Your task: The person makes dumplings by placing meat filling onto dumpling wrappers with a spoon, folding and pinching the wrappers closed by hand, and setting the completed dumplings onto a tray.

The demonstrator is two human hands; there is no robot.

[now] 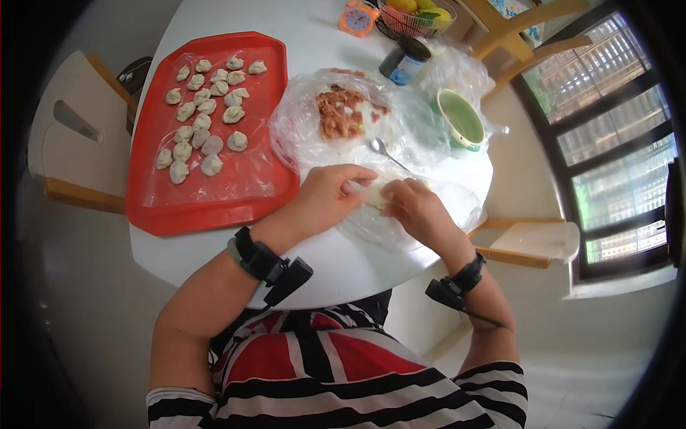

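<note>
My left hand and my right hand meet over the near side of a clear plastic bag spread on the table. Between their fingertips is a pale, thin piece that looks like a dumpling wrapper; fingers and plastic partly hide it. Both hands are closed, with thumbs and fingers pinched. Just beyond them a metal spoon lies on the plastic bag. Pinkish minced meat filling is farther back on it. To the left, a red tray lined with clear plastic holds several folded dumplings.
A green bowl stands at the right of the white table. Behind the filling is a dark jar. An orange clock and a fruit basket are at the back. Chairs surround the table, one chair at left.
</note>
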